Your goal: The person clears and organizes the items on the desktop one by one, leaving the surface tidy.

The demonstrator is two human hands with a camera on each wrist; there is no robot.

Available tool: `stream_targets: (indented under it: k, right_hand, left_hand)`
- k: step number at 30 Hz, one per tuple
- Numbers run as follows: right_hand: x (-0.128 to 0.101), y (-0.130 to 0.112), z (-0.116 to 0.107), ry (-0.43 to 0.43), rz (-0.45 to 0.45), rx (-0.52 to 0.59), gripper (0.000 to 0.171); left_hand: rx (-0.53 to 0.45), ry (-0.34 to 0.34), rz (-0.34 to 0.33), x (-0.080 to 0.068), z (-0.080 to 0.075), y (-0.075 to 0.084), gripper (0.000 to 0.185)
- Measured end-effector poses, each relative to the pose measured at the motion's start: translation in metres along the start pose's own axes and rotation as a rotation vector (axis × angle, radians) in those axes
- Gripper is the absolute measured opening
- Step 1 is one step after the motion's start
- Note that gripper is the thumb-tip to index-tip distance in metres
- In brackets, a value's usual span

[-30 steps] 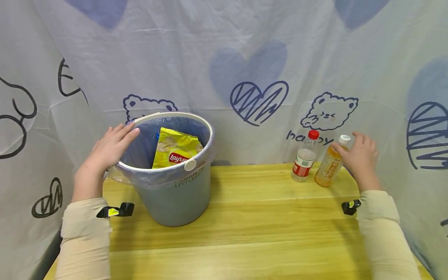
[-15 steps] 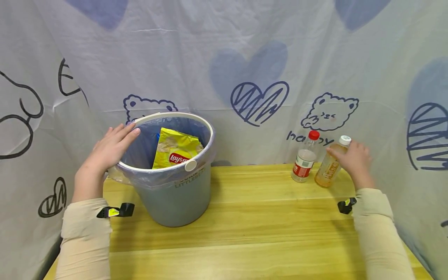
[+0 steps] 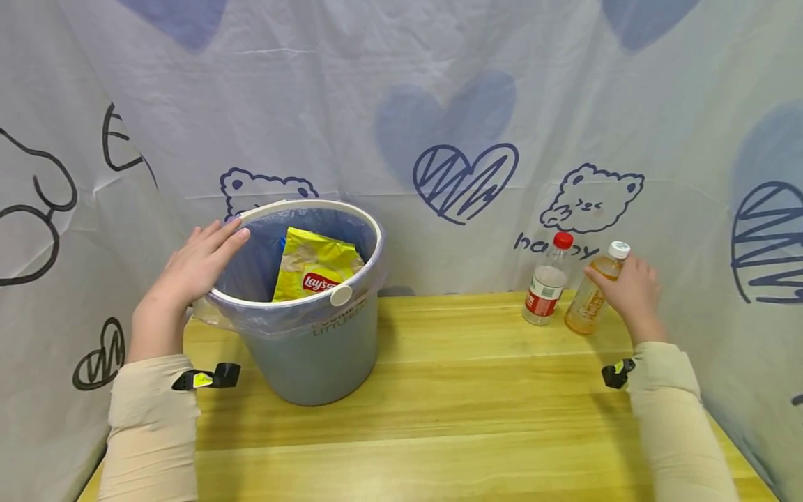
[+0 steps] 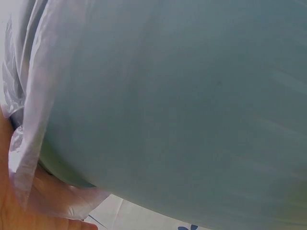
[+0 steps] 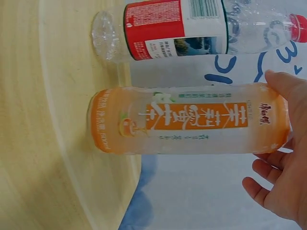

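My left hand (image 3: 197, 268) rests with straight fingers on the left rim of a grey-blue bin (image 3: 326, 355) lined with a clear plastic bag. In the left wrist view the bin wall (image 4: 182, 96) fills the frame, with the liner (image 4: 29, 120) bunched at the left. A yellow chips bag (image 3: 314, 268) stands inside the bin. At the table's far right my right hand (image 3: 630, 289) grips a tilted orange drink bottle (image 3: 588, 301) with a white cap. The right wrist view shows thumb and fingers (image 5: 268, 191) wrapped round that bottle's (image 5: 187, 120) upper part, its base on the table.
A clear water bottle (image 3: 546, 286) with a red cap and red label stands just left of the orange one, close to it (image 5: 182, 26). The wooden table (image 3: 470, 404) is backed by a printed cloth curtain right behind the bin and bottles.
My right hand has moved down from the orange bottle's cap and closed round its upper body. The left hand and the bin have stayed where they were.
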State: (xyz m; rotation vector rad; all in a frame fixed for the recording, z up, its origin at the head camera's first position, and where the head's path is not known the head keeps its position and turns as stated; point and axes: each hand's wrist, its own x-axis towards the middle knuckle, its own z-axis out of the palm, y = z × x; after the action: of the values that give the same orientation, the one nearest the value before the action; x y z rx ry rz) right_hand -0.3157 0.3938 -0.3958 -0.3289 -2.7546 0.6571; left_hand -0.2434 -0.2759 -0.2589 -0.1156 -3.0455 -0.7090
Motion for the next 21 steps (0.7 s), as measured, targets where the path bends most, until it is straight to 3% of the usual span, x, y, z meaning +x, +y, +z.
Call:
stream_targets:
  k: [8, 21]
  right_hand:
    - [-0.011, -0.004, 0.007, 0.070, 0.017, 0.046, 0.092]
    - [-0.037, -0.008, 0.008, 0.152, -0.101, -0.079, 0.078]
  left_hand:
    - [-0.002, -0.003, 0.011, -0.002, -0.001, 0.002, 0.073]
    - [-0.010, 0.009, 0.004, -0.003, 0.002, 0.000, 0.074]
